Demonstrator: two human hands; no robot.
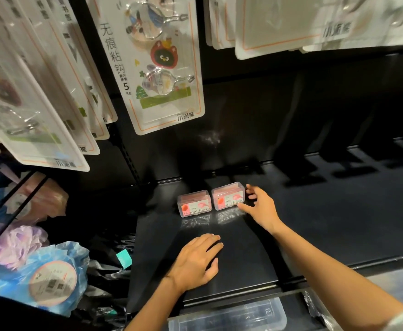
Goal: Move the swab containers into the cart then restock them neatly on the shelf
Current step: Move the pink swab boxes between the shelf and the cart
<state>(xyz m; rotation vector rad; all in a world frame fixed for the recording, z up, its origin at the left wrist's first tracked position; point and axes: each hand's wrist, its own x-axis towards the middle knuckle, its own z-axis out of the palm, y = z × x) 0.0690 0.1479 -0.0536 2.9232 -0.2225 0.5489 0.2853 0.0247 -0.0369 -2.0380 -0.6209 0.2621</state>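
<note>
Two small clear plastic containers with pink contents and "Dental Floss" labels stand side by side at the back left of a black shelf [303, 225]: the left container [194, 203] and the right container [228, 195]. My right hand [260, 207] is spread beside the right container, thumb touching its front right corner and fingers by its right end, not wrapped round it. My left hand [196, 260] rests flat, palm down, on the shelf in front of the containers, holding nothing.
Blister packs of adhesive hooks [157, 65] hang above the shelf at left and top right. At the left, wire racks hold bagged bath puffs [52, 275]. A clear plastic box [229, 316] lies below the shelf's front edge.
</note>
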